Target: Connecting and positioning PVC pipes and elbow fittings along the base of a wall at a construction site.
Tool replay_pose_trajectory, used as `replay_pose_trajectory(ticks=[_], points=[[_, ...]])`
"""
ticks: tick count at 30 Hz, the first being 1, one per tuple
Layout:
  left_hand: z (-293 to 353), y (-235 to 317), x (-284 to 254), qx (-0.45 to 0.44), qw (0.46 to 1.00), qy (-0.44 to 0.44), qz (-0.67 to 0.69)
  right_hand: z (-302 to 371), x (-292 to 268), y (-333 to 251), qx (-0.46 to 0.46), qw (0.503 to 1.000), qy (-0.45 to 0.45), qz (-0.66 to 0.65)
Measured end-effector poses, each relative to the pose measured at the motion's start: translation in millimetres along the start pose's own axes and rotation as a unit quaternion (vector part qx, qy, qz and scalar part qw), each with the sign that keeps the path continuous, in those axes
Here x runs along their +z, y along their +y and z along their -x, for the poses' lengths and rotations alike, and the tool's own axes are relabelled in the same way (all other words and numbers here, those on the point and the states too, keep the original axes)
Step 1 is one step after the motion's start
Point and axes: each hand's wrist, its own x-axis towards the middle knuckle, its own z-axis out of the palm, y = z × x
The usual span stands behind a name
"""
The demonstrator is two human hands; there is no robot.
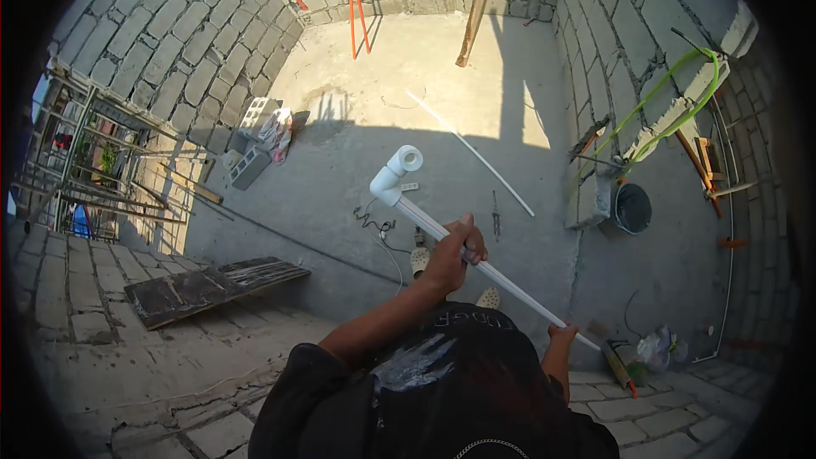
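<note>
A long white plastic pipe (pixel 520 291) slants across the front of my body, raised above the floor. Two white elbow fittings (pixel 387 187) are joined at its upper-left end, with a round opening facing up. My left hand (pixel 455 253) is wrapped around the pipe below the fittings. Farther down, near the lower right end, my right hand (pixel 561 337) is closed around the same pipe. Beneath the fittings, a dark cord (pixel 374 223) and a white power strip (pixel 410 187) lie on the floor.
Another white pipe (pixel 480 161) lies on the concrete floor ahead. A dark bucket (pixel 631 208) stands right, near a green hose (pixel 710 76). Hollow blocks (pixel 251 168) and a dark board (pixel 204 291) are left. A wooden plank (pixel 478 17) leans at the far block wall.
</note>
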Motion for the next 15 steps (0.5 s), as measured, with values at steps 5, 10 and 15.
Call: replay_pose_trajectory(ticks=[5, 10, 15], points=[[10.7, 111.7, -84.1, 0.121, 0.979, 0.058, 0.153, 90.5, 27.8, 54.4, -0.037, 0.999, 0.018, 0.009], [15.9, 152.8, -241.7, 0.064, 0.929, 0.344, 0.117, 162.0, 66.6, 51.6, -0.055, 0.991, -0.1, -0.063], [23.6, 66.1, -306.7, -0.017, 0.874, 0.481, 0.069, 201.1, 99.3, 4.0, -0.124, 0.981, -0.136, -0.062]])
